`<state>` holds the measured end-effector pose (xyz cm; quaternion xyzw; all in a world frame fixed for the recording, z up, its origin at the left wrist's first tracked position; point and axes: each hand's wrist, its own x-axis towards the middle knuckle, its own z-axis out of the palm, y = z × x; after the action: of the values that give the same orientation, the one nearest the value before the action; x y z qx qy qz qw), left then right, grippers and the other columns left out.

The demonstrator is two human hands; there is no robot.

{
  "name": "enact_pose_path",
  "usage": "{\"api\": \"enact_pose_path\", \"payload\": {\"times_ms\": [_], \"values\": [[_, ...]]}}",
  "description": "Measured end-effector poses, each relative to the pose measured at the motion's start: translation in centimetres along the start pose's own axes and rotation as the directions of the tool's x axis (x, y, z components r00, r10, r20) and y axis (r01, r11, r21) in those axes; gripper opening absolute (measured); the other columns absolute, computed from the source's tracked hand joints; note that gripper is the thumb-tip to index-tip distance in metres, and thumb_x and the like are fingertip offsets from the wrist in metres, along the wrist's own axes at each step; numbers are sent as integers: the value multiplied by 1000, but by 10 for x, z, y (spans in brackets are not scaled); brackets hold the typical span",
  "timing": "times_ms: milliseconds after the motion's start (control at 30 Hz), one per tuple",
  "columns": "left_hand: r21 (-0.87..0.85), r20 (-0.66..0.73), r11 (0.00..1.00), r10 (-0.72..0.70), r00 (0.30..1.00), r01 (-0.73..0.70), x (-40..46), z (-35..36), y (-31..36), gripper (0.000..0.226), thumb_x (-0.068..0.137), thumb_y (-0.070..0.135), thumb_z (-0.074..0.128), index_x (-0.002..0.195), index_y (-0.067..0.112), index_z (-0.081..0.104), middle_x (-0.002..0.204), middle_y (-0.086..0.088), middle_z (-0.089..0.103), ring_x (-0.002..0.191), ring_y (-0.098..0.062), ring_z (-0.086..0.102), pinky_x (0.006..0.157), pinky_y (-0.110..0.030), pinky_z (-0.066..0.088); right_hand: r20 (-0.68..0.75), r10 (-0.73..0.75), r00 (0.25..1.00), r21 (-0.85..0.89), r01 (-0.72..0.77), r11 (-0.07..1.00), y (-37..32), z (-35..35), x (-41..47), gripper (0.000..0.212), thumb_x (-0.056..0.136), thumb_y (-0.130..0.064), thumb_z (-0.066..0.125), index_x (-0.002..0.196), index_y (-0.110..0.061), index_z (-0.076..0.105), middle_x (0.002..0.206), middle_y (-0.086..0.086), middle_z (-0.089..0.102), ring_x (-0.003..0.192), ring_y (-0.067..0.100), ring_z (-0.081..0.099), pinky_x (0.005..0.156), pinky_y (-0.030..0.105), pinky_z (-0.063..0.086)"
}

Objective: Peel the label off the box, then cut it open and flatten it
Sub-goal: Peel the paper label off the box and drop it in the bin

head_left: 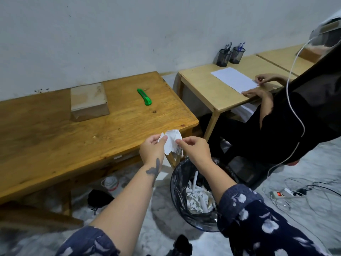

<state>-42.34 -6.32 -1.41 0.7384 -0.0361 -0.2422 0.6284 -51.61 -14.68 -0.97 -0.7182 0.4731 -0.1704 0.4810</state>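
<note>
A closed brown cardboard box (89,101) rests on the wooden table (55,137), toward the wall. To its right lies a green utility knife (144,97). A crumpled white label (171,142) hangs between both hands, off the table's front right corner and just above the bin's far rim. My left hand (152,149) pinches its left edge, and my right hand (193,148) pinches its right side. Both hands are well clear of the box and the knife.
A black-lined waste bin (177,183) with paper scraps stands on the floor below my hands. Another person in black (295,115) sits at a lighter table (212,89) on the right, holding a white sheet (233,78). Pen cups (229,56), a power strip (284,194) and cables lie nearby.
</note>
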Motion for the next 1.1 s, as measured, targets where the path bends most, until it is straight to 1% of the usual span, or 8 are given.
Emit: {"api": "enact_pose_path", "payload": {"times_ms": [133,300,400,500,600,767,900,1100], "values": [[-41,217,987,-145,965,157,-2,-11,-13,26,83,30,71,105,17,71,106,-5,71,102,-26,64,92,-42,51,-76,46,996,53,-42,998,1,-3,-13,16,78,-40,72,88,-28,72,92,-8,72,90,13,64,92,47,49],[-92,290,974,-172,941,207,-17,-4,-16,18,87,25,67,99,12,67,95,0,70,82,-12,61,61,-21,41,-143,57,988,35,-53,998,10,-9,-32,16,75,-44,71,75,-28,67,76,-10,69,79,14,64,89,53,48],[-138,250,976,-131,959,169,-27,8,-16,7,88,23,65,92,18,62,84,9,62,75,-3,53,59,-18,36,-95,83,992,43,-79,996,12,-10,-42,37,62,-60,69,90,-35,67,82,-11,70,86,13,65,92,52,46],[-161,256,971,-134,957,179,-36,19,-14,12,88,24,65,99,19,66,91,7,65,81,-7,56,66,-22,41,-62,136,989,148,-126,981,10,-19,-42,44,74,-35,77,113,-21,64,92,0,71,90,16,66,87,37,52],[-175,247,970,-125,961,171,-40,27,-12,6,89,23,65,94,21,66,90,5,69,81,-10,62,65,-23,47,-73,199,977,297,-170,940,9,-26,-35,40,75,-15,78,114,-11,66,93,6,72,88,20,69,79,28,52],[76,219,994,61,974,-80,-37,40,-8,17,84,18,69,98,25,62,97,7,63,95,-13,58,75,-25,47,-106,107,989,161,-89,983,13,-49,-12,35,77,-12,76,111,-15,70,103,1,71,95,16,65,83,28,51],[255,365,941,119,923,-222,-36,61,-4,44,81,15,63,119,36,52,122,5,53,110,-15,50,90,-36,50,44,-80,996,-59,83,995,15,-80,4,30,80,-11,73,109,-20,71,95,-2,70,85,10,64,76,22,51],[365,309,846,283,908,-388,-45,109,4,10,86,38,62,95,37,66,95,18,64,92,-8,58,77,-33,50,162,-208,965,-227,241,944,25,-124,35,23,70,-16,79,92,-20,72,81,2,70,77,13,65,70,25,51]]}}
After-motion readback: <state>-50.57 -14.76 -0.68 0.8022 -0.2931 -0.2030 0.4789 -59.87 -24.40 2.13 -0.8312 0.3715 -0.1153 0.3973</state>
